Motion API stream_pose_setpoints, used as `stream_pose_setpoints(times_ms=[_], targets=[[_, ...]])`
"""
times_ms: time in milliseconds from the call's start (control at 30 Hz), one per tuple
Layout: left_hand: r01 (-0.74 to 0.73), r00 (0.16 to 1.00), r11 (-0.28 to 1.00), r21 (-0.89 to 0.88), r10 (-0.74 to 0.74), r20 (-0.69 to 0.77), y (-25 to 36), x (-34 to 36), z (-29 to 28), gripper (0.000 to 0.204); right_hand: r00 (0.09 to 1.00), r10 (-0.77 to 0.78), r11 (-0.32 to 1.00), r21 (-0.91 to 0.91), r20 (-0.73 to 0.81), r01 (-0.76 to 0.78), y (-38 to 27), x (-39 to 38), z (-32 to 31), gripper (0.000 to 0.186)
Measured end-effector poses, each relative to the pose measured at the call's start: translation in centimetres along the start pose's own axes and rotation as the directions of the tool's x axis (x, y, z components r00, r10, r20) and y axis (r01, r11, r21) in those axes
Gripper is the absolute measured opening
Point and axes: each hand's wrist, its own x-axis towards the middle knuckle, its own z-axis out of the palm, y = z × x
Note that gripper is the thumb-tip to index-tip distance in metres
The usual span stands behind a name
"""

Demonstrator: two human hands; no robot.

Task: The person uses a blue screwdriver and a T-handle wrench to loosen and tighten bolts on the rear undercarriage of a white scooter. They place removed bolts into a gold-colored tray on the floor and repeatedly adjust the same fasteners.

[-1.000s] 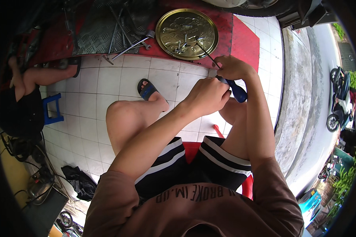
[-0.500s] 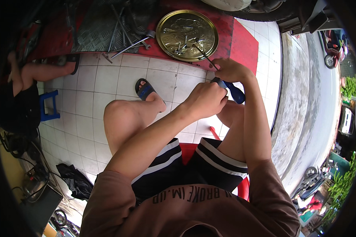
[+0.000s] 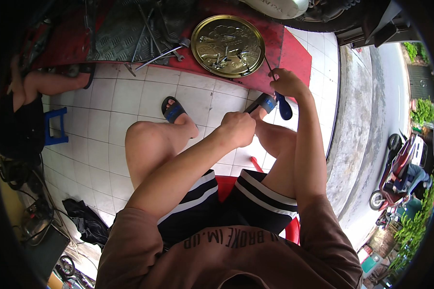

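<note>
My right hand (image 3: 287,83) grips a screwdriver (image 3: 285,109) with a bulbous blue handle hanging below the fingers. Its thin dark shaft rises past my fingers toward the right rim of a round gold tray (image 3: 197,54). Several small bolts (image 3: 225,59) lie scattered on that embossed tray. Apart from the tool, my left hand (image 3: 239,129) is closed in front of my knees; anything inside the fist is hidden.
The tray stands on a red platform (image 3: 294,53). Wrenches (image 3: 161,58) lie on its ridged metal plate. A motorcycle wheel (image 3: 323,20) is at the top. Another person's leg (image 3: 58,84) and a blue stool (image 3: 56,126) are at left.
My left hand has drawn away from the screwdriver, down and to the left. My right hand has shifted slightly right, and the shaft stands more upright, its tip now by the tray's right rim.
</note>
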Motion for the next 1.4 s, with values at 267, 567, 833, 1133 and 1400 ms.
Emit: stream_pose_setpoints(times_ms=[267,567,833,1133,1400], targets=[[0.023,0.999,0.999,-0.047,-0.022,0.030,-0.1,0.1,-0.5,0.029,0.948,0.112,0.993,0.015,-0.297,-0.113,1.6,3.5,2.7,0.043],[-0.010,0.996,0.997,-0.074,0.004,-0.086,0.1,-0.4,-1.5,0.025,0.941,0.123,0.992,0.039,-0.314,-0.117,4.6,9.5,4.9,0.036],[-0.020,0.999,0.999,-0.050,0.018,-0.030,-0.2,-1.1,-2.3,0.024,0.965,0.163,0.976,0.179,-0.208,-0.126,4.7,9.8,7.1,0.035],[0.000,1.000,1.000,-0.019,0.000,-0.019,-0.2,-1.1,-2.4,0.024,0.999,0.011,0.997,-0.072,0.050,-0.007,0.4,4.9,2.4,0.026],[-0.015,0.998,0.999,-0.032,0.013,-0.054,-0.3,-0.3,-1.4,0.024,0.974,-0.227,0.972,-0.069,-0.016,0.226,-5.0,-4.3,3.2,0.026]])
